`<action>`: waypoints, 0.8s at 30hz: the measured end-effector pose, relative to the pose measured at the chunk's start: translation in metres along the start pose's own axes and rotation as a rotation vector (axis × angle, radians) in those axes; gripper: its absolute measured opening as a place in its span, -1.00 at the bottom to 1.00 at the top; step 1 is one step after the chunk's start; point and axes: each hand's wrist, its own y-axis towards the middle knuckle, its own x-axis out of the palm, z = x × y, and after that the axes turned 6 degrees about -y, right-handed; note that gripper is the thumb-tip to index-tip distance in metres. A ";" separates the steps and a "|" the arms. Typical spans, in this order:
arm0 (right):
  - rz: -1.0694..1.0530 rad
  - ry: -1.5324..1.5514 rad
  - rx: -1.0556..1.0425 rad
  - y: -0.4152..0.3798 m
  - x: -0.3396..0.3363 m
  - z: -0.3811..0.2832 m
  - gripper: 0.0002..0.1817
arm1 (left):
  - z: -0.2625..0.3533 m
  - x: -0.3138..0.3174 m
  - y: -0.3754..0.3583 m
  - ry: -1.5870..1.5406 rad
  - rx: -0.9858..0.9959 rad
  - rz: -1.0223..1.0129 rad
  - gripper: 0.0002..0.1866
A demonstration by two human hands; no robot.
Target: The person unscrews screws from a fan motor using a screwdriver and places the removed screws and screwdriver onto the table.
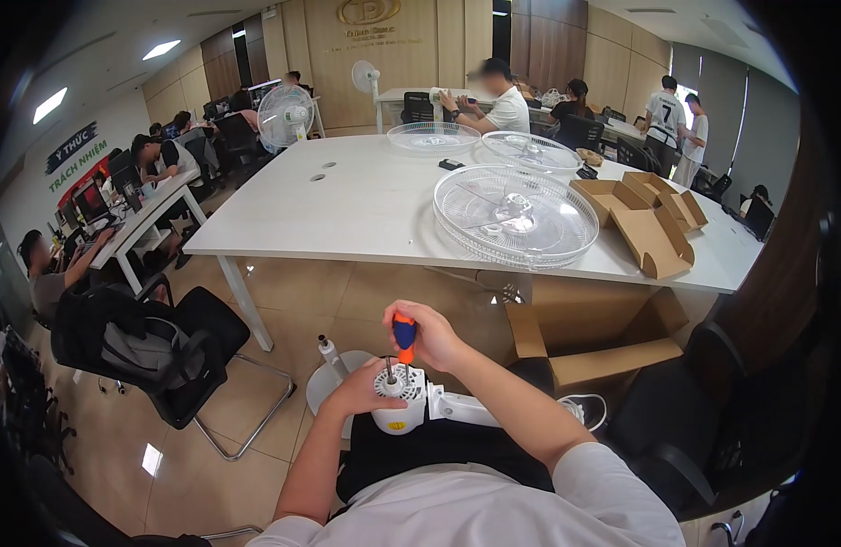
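My right hand [422,335] grips a screwdriver [404,330] with an orange and dark blue handle. Its shaft points down at the vented face of a white fan motor housing [398,419], which rests on my lap. Wrapped round the left side of that housing is my left hand [358,390]. A metal shaft stands up from the housing's middle, beside the screwdriver. The housing's white neck [466,409] extends right, under my right forearm. Whether the screwdriver tip sits in a screw is too small to tell.
On the white table [320,219] ahead lie a clear fan cage [516,214], more cages and opened small cardboard boxes [653,239]. Under its right side is a large open carton [612,365]. A white round base [334,381] stands left; a chair with a backpack [156,351] is farther left.
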 end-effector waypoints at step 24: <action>0.096 -0.254 -0.194 0.009 -0.009 0.021 -0.70 | 0.005 0.000 -0.001 -0.015 -0.017 -0.008 0.01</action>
